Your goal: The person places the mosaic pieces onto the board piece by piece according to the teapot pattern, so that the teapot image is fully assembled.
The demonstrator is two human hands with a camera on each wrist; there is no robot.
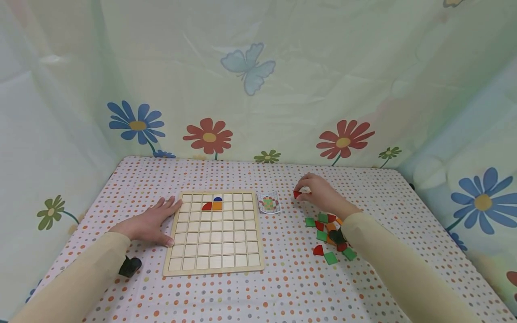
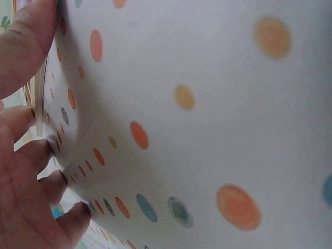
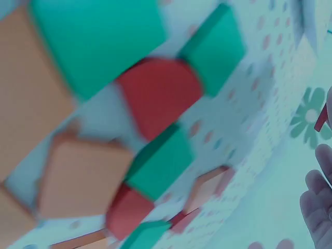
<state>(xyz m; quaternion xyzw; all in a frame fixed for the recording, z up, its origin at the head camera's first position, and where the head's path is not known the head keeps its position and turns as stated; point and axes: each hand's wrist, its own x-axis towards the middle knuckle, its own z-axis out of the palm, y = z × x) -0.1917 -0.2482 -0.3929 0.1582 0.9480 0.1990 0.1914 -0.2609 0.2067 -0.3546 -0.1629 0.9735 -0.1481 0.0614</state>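
A wooden grid board (image 1: 205, 238) lies on the table, with a red quarter-circle tile (image 1: 207, 206), an orange square tile (image 1: 217, 206) and a blue half-circle tile (image 1: 218, 199) in its upper cells. At the board's left edge rests my left hand (image 1: 149, 223), fingers spread and thumb touching the frame; the left wrist view shows those fingers (image 2: 31, 153) on the cloth. My right hand (image 1: 317, 190) pinches a red quarter-circle tile (image 1: 297, 194) between thumb and fingers, beyond the loose tiles. In the right wrist view, that red tile (image 3: 321, 120) shows at the right edge.
A small picture card (image 1: 269, 202) with a coloured grid pattern lies right of the board. Loose green squares (image 1: 330, 258), red quarter circles (image 1: 318, 250) and orange squares are scattered under my right forearm. A patterned curtain (image 1: 258, 112) hangs behind the dotted tablecloth (image 1: 282, 287).
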